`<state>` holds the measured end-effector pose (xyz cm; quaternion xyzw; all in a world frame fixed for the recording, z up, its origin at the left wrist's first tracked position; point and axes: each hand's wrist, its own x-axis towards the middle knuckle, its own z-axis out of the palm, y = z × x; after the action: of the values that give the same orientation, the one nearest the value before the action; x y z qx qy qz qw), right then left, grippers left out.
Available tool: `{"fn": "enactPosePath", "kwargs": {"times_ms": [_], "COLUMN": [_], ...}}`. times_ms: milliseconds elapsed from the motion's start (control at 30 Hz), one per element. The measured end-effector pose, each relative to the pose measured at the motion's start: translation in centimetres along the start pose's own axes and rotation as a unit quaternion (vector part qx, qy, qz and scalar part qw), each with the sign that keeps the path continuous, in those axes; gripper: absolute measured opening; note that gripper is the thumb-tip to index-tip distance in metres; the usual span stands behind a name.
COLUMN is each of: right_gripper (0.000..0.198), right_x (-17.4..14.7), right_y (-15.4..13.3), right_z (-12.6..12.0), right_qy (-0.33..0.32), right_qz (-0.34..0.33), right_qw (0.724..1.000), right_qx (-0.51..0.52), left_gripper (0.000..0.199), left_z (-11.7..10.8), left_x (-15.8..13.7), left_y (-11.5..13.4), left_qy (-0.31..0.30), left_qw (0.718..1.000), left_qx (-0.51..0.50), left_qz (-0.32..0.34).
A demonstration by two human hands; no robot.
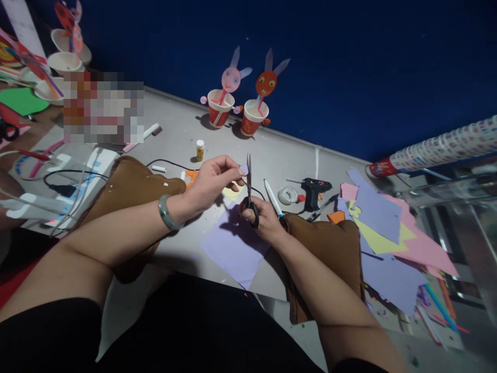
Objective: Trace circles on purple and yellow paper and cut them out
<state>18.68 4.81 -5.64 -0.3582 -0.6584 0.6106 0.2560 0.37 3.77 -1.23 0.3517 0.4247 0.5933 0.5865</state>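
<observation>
Between the thumb and fingers of my left hand (213, 182) is a small round piece of light purple paper (244, 170). My right hand (264, 218) grips a pair of scissors (249, 181) by its black handles, blades pointing up beside the paper piece. Whether the blades touch it, I cannot tell. Below both hands a sheet of purple paper (233, 248) lies on the table. A yellow paper piece (232, 192) shows partly behind my left fingers. A white marker (273, 197) lies just right of the scissors.
Two paper cups (219, 110) with rabbit-faced figures stand at the back. A glue gun (313, 192) and tape roll (288, 195) lie right, near stacked coloured paper (378, 212). Brown cushions (132, 191) lie under my forearms. A small yellow bottle (200, 150) stands behind my left hand.
</observation>
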Motion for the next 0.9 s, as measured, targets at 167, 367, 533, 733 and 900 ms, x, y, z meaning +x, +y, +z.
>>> {"fn": "enactPosePath", "kwargs": {"times_ms": [167, 367, 533, 733, 900], "right_gripper": [0.066, 0.067, 0.067, 0.066, 0.066], "right_x": [-0.07, -0.09, -0.09, -0.14, -0.10], "right_y": [-0.06, -0.10, -0.03, -0.02, -0.01], "right_z": [-0.01, 0.03, 0.06, 0.10, 0.13], "right_qy": [0.000, 0.006, 0.003, 0.005, 0.001], "right_qz": [0.003, 0.004, 0.004, 0.008, 0.009], "right_qw": [1.000, 1.000, 1.000, 1.000, 1.000], "right_qx": [-0.009, -0.017, -0.011, -0.012, -0.009], "left_gripper": [0.018, 0.016, 0.017, 0.016, 0.017], "left_z": [-0.02, -0.11, -0.02, -0.09, -0.18], "left_x": [0.16, 0.24, 0.18, 0.35, 0.41], "left_y": [-0.03, 0.02, 0.29, 0.33, 0.11], "left_qy": [0.013, 0.011, 0.021, 0.021, 0.012], "left_qw": [1.000, 1.000, 1.000, 1.000, 1.000], "left_qx": [0.000, -0.008, 0.010, 0.010, 0.002], "left_qz": [0.008, 0.016, 0.003, 0.001, 0.004]}}
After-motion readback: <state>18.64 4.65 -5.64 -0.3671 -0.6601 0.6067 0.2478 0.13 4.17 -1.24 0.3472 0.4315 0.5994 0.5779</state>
